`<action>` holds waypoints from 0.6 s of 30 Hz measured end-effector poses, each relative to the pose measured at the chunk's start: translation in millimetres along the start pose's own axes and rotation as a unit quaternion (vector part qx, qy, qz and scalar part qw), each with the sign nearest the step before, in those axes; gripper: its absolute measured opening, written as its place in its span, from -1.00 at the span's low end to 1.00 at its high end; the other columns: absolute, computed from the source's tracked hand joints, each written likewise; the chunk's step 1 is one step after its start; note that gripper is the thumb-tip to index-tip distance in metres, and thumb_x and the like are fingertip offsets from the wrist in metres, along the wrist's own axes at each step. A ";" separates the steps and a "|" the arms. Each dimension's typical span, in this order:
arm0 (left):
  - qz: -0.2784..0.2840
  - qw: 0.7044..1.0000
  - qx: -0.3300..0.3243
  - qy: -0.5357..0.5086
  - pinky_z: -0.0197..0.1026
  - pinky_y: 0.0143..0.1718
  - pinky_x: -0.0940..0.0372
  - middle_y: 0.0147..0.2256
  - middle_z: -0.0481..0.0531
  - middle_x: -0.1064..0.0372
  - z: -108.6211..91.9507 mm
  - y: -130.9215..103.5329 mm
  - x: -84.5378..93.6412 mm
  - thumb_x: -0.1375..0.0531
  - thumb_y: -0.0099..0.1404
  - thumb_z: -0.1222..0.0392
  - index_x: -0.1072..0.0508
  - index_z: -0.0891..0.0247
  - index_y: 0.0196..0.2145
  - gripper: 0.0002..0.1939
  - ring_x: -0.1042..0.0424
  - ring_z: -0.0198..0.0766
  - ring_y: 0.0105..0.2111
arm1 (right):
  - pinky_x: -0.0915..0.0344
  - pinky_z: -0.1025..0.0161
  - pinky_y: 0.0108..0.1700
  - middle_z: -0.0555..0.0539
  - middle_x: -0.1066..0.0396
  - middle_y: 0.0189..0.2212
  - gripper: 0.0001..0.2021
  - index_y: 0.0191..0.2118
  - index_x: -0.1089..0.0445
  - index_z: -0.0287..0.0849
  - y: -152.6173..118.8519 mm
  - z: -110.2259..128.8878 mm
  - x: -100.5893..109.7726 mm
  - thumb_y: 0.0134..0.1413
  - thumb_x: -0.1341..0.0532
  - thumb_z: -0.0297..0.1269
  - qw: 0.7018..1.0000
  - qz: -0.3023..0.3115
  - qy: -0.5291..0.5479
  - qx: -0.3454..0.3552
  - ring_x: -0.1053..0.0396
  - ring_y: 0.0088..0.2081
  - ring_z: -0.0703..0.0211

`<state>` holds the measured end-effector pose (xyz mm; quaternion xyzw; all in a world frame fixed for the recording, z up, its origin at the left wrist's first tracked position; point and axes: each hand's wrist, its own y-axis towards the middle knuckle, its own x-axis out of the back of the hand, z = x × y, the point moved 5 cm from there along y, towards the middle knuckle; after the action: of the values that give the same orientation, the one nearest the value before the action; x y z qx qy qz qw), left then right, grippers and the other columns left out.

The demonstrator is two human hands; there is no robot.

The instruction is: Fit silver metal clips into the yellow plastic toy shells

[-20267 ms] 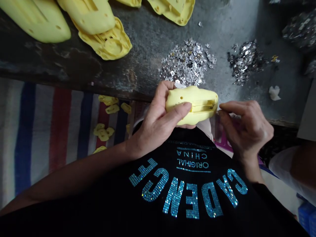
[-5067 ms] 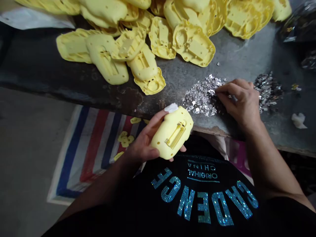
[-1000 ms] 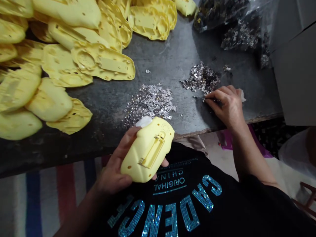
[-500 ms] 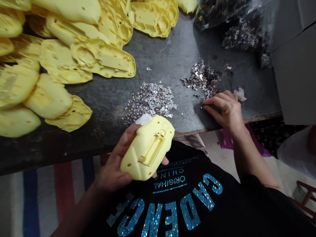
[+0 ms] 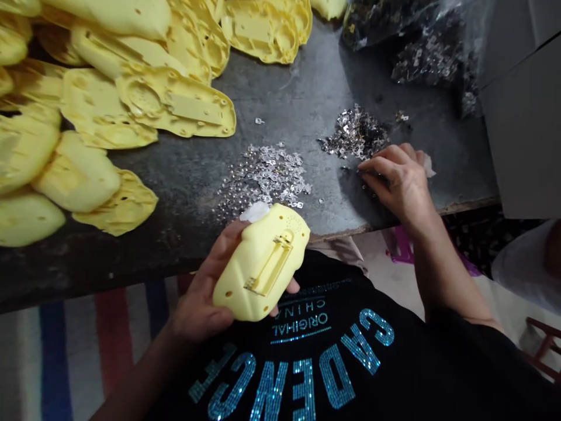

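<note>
The bench (image 5: 302, 105) fills much of my view, grey and worn. On the floor below its near left edge I have a striped sheet (image 5: 109, 327) in red, white and blue. The black shirt (image 5: 298, 374), with glittering blue letters, sits on the bench's near side. The shell pile (image 5: 140, 88), all yellow, covers the bench's left end, several pieces hollow side up. A clear bag (image 5: 429, 58) of metal parts lies at the bench's far right.

I see the left hand (image 5: 210, 292) clamped around the held shell (image 5: 263, 263) at the bench's near edge, slot side up, metal showing at both slot ends. The right hand (image 5: 403, 181), well apart from the left, is low over the bench's right part, beside the dark heap (image 5: 357, 131). Its thumb and forefinger nearly meet; I can't tell whether they grip anything.

The bright heap (image 5: 265, 175) lies mid-bench, and one loose clip (image 5: 259, 121) farther back on the bench.
</note>
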<state>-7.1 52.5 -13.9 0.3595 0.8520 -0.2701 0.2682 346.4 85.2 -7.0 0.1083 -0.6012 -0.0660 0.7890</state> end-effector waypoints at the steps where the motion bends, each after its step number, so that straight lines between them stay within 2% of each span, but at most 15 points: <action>1: 0.000 1.000 0.001 0.002 -0.16 -0.15 -0.72 0.25 0.14 -0.61 0.4 0.8 -0.7 -0.59 0.32 -0.17 -0.22 -0.18 0.53 -0.01 -0.75 0.00 -0.05 | -0.32 -0.29 0.13 -0.13 -0.67 -0.06 -0.83 -0.05 -0.67 0.07 1.2 0.3 -1.5 0.55 -0.29 -0.15 1.000 0.004 0.001 0.005 -0.51 0.06 -0.25; 4: 0.002 1.000 -0.010 -0.001 -0.15 -0.15 -0.73 0.29 0.15 -0.57 3.2 3.2 -1.9 -0.59 0.35 -0.13 -0.26 -0.16 0.50 -0.08 -0.75 0.12 0.06 | -0.32 -0.29 0.12 -0.18 -0.66 -0.10 -0.86 -0.08 -0.67 0.02 6.2 -1.6 -5.1 0.52 -0.34 -0.12 1.000 0.011 0.005 0.015 -0.48 0.06 -0.26; 8: 0.044 0.995 -0.086 -0.030 -0.21 -0.23 -0.73 0.30 0.20 -0.59 11.3 5.8 0.9 -0.55 0.41 -0.08 -0.23 -0.15 0.56 -0.07 -0.78 0.11 0.02 | -0.35 -0.29 0.10 -0.19 -0.66 -0.14 -0.82 -0.13 -0.65 0.01 12.8 -8.1 -6.7 0.46 -0.40 -0.03 1.000 0.016 -0.005 0.004 -0.47 0.05 -0.29; 10: 0.057 0.993 -0.101 -0.038 -0.21 -0.23 -0.73 0.34 0.23 -0.56 17.2 6.4 4.1 -0.54 0.42 -0.06 -0.21 -0.17 0.58 -0.06 -0.79 0.11 0.02 | -0.36 -0.31 0.11 -0.18 -0.66 -0.16 -0.80 -0.17 -0.65 0.02 13.9 -6.6 -4.3 0.47 -0.37 -0.03 1.000 0.020 -0.008 -0.005 -0.48 0.04 -0.30; 14: 0.064 0.990 -0.106 -0.065 -0.22 -0.22 -0.73 0.41 0.24 -0.50 18.3 6.4 4.8 -0.57 0.38 0.01 -0.19 -0.14 0.61 0.01 -0.79 0.11 0.03 | -0.35 -0.26 0.09 -0.17 -0.64 -0.16 -0.80 -0.11 -0.68 0.05 3.9 18.7 4.0 0.54 -0.30 -0.07 0.999 0.027 0.024 0.027 -0.50 0.03 -0.29; 18: 0.081 0.989 -0.083 -0.087 -0.20 -0.17 -0.74 0.44 0.15 -0.47 12.0 9.8 -3.3 -0.56 0.40 0.12 -0.29 -0.14 0.56 -0.08 -0.78 0.11 0.07 | -0.32 -0.12 -0.01 -0.10 -0.64 -0.21 -0.82 -0.05 -0.69 0.05 -22.3 50.8 0.1 0.57 -0.29 -0.15 0.991 0.051 0.067 0.105 -0.50 -0.08 -0.15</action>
<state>5.4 48.9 -22.9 0.3784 0.8130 -0.2064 0.3915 298.0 58.9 0.4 0.1643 -0.5551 0.0453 0.8141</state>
